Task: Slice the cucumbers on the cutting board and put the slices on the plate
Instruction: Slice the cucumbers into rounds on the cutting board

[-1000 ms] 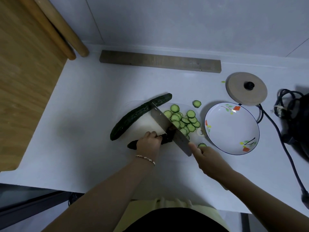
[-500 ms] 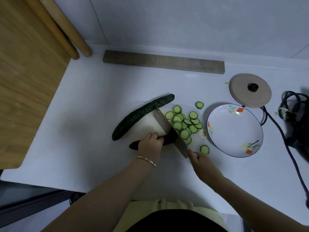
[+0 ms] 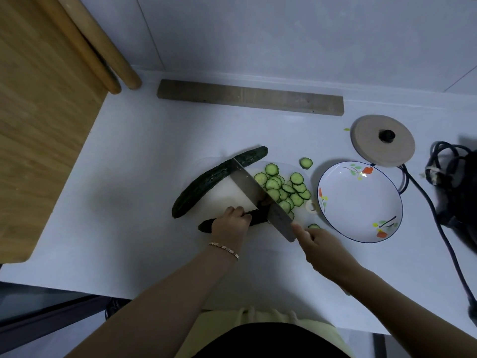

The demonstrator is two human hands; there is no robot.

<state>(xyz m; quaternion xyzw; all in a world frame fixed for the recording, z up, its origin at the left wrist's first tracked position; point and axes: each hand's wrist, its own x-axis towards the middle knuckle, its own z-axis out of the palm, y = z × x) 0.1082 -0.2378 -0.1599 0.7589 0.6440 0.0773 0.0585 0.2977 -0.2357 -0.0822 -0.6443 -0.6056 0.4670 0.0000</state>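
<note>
On the white cutting board point(image 3: 224, 192), my left hand point(image 3: 229, 223) grips a partly cut cucumber point(image 3: 258, 217) lying across the near edge. My right hand point(image 3: 320, 245) holds the handle of a broad cleaver point(image 3: 260, 197), forefinger along its spine; the blade stands on the cucumber's cut end. A heap of cucumber slices point(image 3: 284, 188) lies right of the blade. A whole cucumber point(image 3: 216, 180) lies slanted along the board's far left side. The white flowered plate point(image 3: 361, 200) to the right holds no slices.
One slice point(image 3: 306, 162) lies off the board behind it, another point(image 3: 313, 226) by my right hand. A round beige lid point(image 3: 382, 143) and a dark cable point(image 3: 426, 202) lie beyond the plate. A wooden strip point(image 3: 250, 98) runs along the wall; a wooden surface point(image 3: 38, 112) fills the left.
The cleaver has kept chopping in place on the cucumber's cut end, lifting and coming down again. My left hand stays on the cucumber. The camera has shifted slightly.
</note>
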